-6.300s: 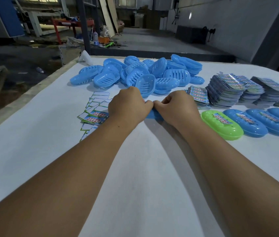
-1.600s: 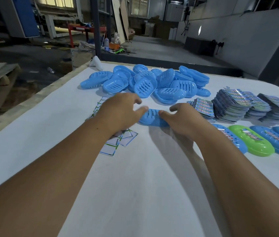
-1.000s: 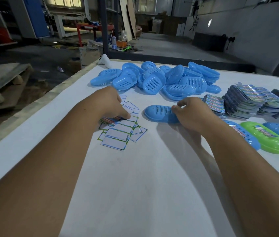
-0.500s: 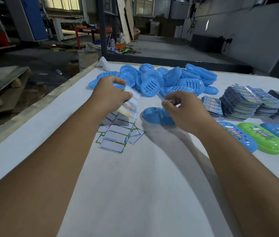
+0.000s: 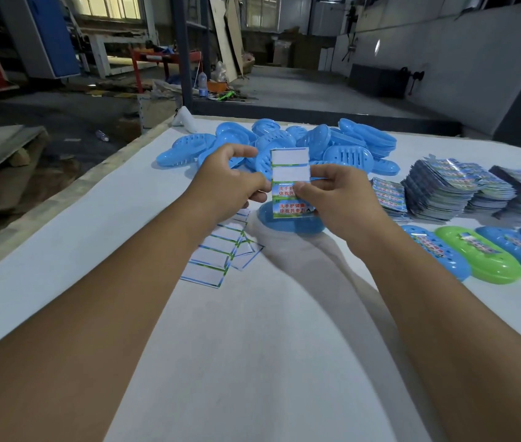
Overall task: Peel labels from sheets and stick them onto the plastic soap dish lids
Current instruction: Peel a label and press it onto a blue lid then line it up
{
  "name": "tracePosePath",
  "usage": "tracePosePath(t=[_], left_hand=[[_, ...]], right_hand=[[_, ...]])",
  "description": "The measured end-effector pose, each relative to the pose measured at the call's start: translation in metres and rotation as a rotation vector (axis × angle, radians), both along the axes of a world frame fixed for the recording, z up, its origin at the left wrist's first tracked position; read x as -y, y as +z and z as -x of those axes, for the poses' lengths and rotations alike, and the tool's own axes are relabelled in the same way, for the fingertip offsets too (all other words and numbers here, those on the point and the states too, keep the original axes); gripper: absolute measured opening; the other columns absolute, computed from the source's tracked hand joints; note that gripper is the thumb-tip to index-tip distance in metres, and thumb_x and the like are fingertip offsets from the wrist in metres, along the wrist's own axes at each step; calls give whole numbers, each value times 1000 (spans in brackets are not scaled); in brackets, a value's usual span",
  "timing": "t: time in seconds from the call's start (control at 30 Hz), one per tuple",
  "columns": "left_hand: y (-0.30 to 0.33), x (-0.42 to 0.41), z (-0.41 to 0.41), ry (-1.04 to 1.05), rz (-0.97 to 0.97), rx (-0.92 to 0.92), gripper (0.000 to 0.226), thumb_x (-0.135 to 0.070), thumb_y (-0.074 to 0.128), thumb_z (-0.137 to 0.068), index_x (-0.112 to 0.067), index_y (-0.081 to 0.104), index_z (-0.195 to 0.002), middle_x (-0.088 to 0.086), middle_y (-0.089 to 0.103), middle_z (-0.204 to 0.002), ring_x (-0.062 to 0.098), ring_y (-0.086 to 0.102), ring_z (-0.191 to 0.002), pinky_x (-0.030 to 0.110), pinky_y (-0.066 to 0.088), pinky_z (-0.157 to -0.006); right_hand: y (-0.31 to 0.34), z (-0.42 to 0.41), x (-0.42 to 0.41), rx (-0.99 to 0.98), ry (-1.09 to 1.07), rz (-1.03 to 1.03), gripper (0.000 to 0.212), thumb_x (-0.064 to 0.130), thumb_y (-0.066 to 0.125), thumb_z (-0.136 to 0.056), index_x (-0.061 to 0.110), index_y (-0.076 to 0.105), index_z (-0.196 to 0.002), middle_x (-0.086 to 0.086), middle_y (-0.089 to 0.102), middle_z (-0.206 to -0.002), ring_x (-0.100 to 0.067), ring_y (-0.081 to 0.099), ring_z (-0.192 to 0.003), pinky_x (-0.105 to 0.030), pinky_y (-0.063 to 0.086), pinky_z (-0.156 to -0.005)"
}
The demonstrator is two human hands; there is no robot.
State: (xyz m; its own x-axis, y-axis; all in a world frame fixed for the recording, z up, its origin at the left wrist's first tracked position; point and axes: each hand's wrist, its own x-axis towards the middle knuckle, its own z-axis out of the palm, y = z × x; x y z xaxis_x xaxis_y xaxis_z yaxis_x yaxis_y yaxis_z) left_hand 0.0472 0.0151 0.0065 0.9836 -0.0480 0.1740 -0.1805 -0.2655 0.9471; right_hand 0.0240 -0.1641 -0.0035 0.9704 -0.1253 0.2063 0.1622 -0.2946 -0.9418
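Both hands hold the label sheet [image 5: 290, 183] upright – left hand [image 5: 230, 183] pinching its left edge, right hand [image 5: 332, 199] its lower right, thumb on a label. Two labels remain. Directly beneath lies one bare blue lid [image 5: 294, 223], long axis left-right on the desk [image 5: 252, 346]; four labelled lids [image 5: 479, 260] stand right.

Bare arms, bare hands

Both forearms were uncovered from the frame's lower edge to the wrists, with no sleeve showing; the left hand [image 5: 225, 183] and right hand [image 5: 335, 194] wore no gloves, rings or watch.
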Motion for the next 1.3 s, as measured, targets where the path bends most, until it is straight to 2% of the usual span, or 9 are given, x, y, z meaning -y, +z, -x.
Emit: tracePosePath(t=[0.1, 0.33, 0.43, 0.53, 0.73, 0.87, 1.03, 1.17, 1.3], left_hand=[[-1, 0, 0, -14, -56, 14, 46, -19, 78, -79, -38, 54, -114, -13, 75, -73, -2, 71, -70, 17, 51, -54], [-4, 0, 0, -48, -106, 57, 47, -22, 76, -81, -43, 50, -114, -17, 75, -74, -7, 69, -70, 23, 49, -64], [-4, 0, 0, -58, -125, 65, 48, -22, 76, -81, -44, 49, -115, -17, 75, -75, -8, 68, -71, 23, 48, -63], [-4, -1, 0, -75, -127, 70, 48, -22, 77, -82, -43, 49, -116, -16, 75, -75, -7, 68, -70, 22, 48, -63], [-2, -2, 1, -106, -93, 86, 43, -21, 77, -84, -43, 50, -108, -14, 76, -78, -6, 68, -70, 14, 48, -60], [-2, -2, 3, -121, -90, 90, 42, -20, 77, -85, -40, 51, -112, -12, 77, -80, -4, 68, -71, 20, 48, -66], [-3, -3, 4, -135, -100, 102, 39, -17, 73, -88, -36, 51, -115, -12, 77, -80, -4, 69, -71, 10, 46, -60], [-4, -2, 5, -147, -107, 101, 39, -17, 74, -87, -33, 52, -114, -11, 77, -80, -2, 69, -71, 23, 48, -72], [-3, 0, 4, -121, -105, 87, 39, -19, 78, -84, -35, 53, -109, -12, 76, -78, -2, 70, -71, 24, 48, -72]], right_hand=[[0, -1, 1, -17, -24, 6, 31, 17, 74, -93, 12, 67, -123, 7, 78, -94, -6, 76, -81, -29, 62, -81], [-2, -3, 2, -19, -4, -43, 22, 17, 74, -93, 19, 66, -113, 16, 78, -80, -4, 76, -78, -23, 61, -73], [-2, -4, 2, -42, -32, -39, 38, 21, 76, -91, 12, 65, -126, 9, 78, -91, -6, 76, -81, -30, 62, -83], [-2, -4, 2, -52, -42, -36, 44, 23, 77, -90, 14, 64, -131, 13, 76, -89, -3, 76, -79, -28, 62, -79], [-8, -3, 3, 58, -165, 247, 35, 42, 83, -82, 26, 66, -107, 11, 66, -78, -5, 60, -64, -28, 49, -64], [-7, -2, 0, 65, -62, 185, 18, 36, 81, -84, 20, 75, -81, 7, 73, -68, 0, 58, -56, -24, 43, -58], [-5, 4, -4, 89, 15, 175, 20, 40, 77, -87, 23, 80, -78, 8, 76, -69, 2, 62, -58, -21, 47, -61], [-2, 6, -5, 94, 17, 182, 22, 38, 75, -86, 20, 81, -75, 1, 76, -71, -10, 65, -65, -30, 48, -63], [-2, 6, -6, 82, -8, 188, 22, 28, 71, -86, 14, 79, -71, -6, 76, -70, -12, 62, -61, -31, 49, -64]])
